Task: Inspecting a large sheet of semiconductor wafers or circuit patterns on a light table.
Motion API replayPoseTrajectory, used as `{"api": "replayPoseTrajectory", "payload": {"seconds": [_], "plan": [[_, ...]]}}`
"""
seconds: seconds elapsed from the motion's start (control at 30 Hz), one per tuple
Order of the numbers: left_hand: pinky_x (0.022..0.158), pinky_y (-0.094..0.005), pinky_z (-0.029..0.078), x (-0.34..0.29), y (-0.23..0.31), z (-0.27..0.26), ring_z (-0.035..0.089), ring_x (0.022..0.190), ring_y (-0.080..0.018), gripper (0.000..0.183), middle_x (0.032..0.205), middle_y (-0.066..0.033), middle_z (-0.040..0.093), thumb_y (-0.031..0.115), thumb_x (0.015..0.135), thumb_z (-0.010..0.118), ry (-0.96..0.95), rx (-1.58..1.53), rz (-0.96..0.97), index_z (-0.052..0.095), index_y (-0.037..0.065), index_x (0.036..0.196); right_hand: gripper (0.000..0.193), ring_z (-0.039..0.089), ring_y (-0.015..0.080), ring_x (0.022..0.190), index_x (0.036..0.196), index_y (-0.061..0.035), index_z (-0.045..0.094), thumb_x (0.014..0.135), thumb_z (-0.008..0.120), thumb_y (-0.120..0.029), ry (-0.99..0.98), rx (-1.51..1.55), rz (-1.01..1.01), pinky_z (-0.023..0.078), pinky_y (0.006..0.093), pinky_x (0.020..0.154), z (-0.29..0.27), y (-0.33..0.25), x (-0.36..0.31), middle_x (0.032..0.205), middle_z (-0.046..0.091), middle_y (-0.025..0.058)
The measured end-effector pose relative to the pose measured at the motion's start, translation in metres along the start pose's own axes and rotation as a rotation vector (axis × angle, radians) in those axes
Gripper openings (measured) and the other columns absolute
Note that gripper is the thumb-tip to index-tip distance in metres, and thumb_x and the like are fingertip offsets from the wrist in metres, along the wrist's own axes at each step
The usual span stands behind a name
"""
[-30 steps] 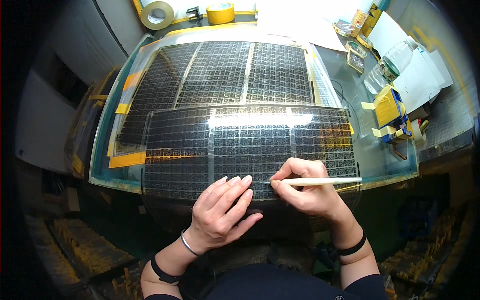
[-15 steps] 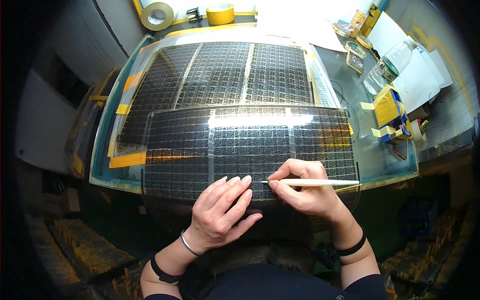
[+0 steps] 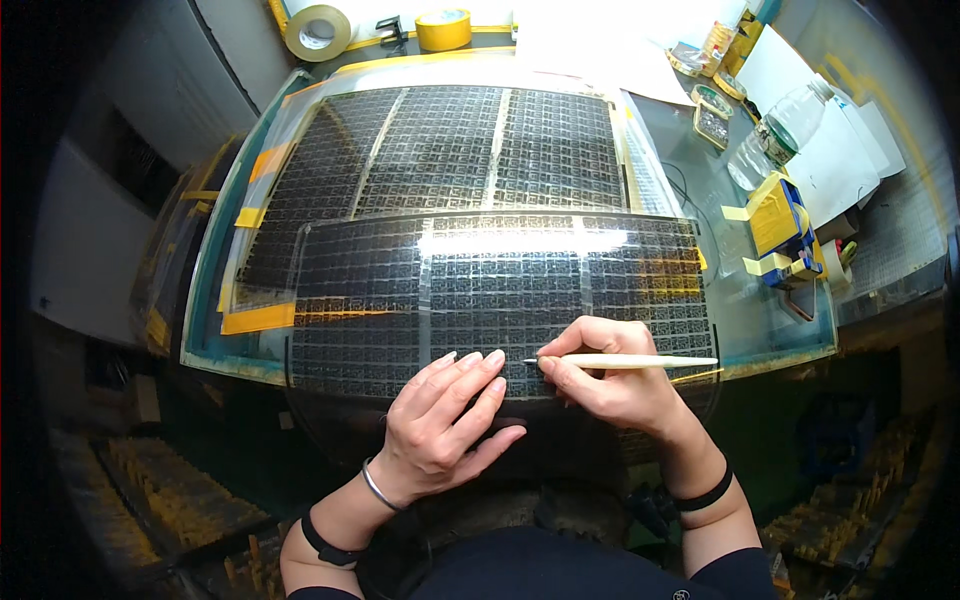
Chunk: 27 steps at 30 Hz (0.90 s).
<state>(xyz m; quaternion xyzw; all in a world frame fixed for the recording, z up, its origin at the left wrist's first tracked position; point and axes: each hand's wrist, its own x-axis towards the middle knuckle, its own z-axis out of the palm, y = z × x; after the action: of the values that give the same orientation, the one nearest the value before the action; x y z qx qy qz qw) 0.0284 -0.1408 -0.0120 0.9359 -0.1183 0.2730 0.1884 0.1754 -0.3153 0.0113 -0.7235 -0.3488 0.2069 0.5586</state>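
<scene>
A dark, glossy patterned sheet [image 3: 500,290] with a fine grid of small dark shapes lies nearest to me, overhanging the front edge of the glass-topped table. On its near part rests my left hand [image 3: 445,420], flat with the fingers stretched out. My right hand [image 3: 610,375] grips a slim cream-coloured pen-like tool [image 3: 650,362] between thumb and fingers. The tool's thin dark tip points left and meets the sheet, or hovers just over it, right of my left fingertips. Beneath and beyond lies a second patterned sheet [image 3: 430,140], fixed with orange tape [image 3: 258,318].
Tape rolls [image 3: 318,33] and a yellow roll [image 3: 442,30] stand at the back. On the right are a clear plastic bottle [image 3: 780,135], a blue tape dispenser [image 3: 790,240] and white papers [image 3: 860,150]. The table's front edge [image 3: 235,368] runs behind my hands.
Almost nothing differs. The pen-like tool has tilted very slightly in my right hand; my left hand stays in place on the sheet.
</scene>
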Motion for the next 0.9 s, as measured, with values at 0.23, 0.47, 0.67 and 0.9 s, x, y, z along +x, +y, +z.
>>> {"api": "replayPoseTrajectory", "payload": {"seconds": [0.23,0.47,0.67,0.9], "plan": [[0.097,-0.0438,0.05,0.0004,-0.0005,0.0002,0.064,0.11,-0.0313,0.049,0.124,-0.0157,0.065,0.029,0.072,0.084,0.002,0.001,0.002,0.066,0.002,0.108,0.01,0.066,0.0105,0.06,0.084,0.0019,0.071,0.082,0.07,-0.007,-0.014,-0.029,0.001,0.05,0.026,0.054,-0.0013,-0.0014,0.001,0.068,0.069,0.0108],[0.097,-0.044,0.051,0.0007,-0.0001,-0.0002,0.064,0.11,-0.0313,0.049,0.124,-0.0157,0.065,0.029,0.072,0.084,-0.001,0.002,0.003,0.066,0.002,0.109,0.011,0.065,0.0096,0.06,0.084,0.0023,0.071,0.082,0.071,-0.008,0.003,0.128,0.131,0.049,0.0252,0.053,-0.0001,-0.0038,-0.0005,0.068,0.069,0.0106],[0.097,-0.0442,0.051,-0.0004,-0.0005,0.0001,0.064,0.11,-0.0315,0.05,0.123,-0.0156,0.065,0.029,0.072,0.085,-0.001,0.003,0.0,0.066,0.001,0.109,0.01,0.066,0.0098,0.061,0.083,0.002,0.071,0.082,0.071,-0.008,-0.096,-0.029,0.05,0.049,0.025,0.054,-0.0063,-0.0039,0.0013,0.069,0.07,0.0114],[0.096,-0.0445,0.051,-0.0014,-0.001,0.0022,0.064,0.11,-0.0315,0.05,0.123,-0.0156,0.065,0.029,0.072,0.085,0.01,0.002,0.004,0.065,0.002,0.109,0.01,0.066,0.0085,0.061,0.084,0.0022,0.071,0.082,0.071,-0.008,-0.08,-0.055,0.009,0.05,0.0243,0.054,-0.0059,-0.0055,0.0007,0.069,0.07,0.01]]}}
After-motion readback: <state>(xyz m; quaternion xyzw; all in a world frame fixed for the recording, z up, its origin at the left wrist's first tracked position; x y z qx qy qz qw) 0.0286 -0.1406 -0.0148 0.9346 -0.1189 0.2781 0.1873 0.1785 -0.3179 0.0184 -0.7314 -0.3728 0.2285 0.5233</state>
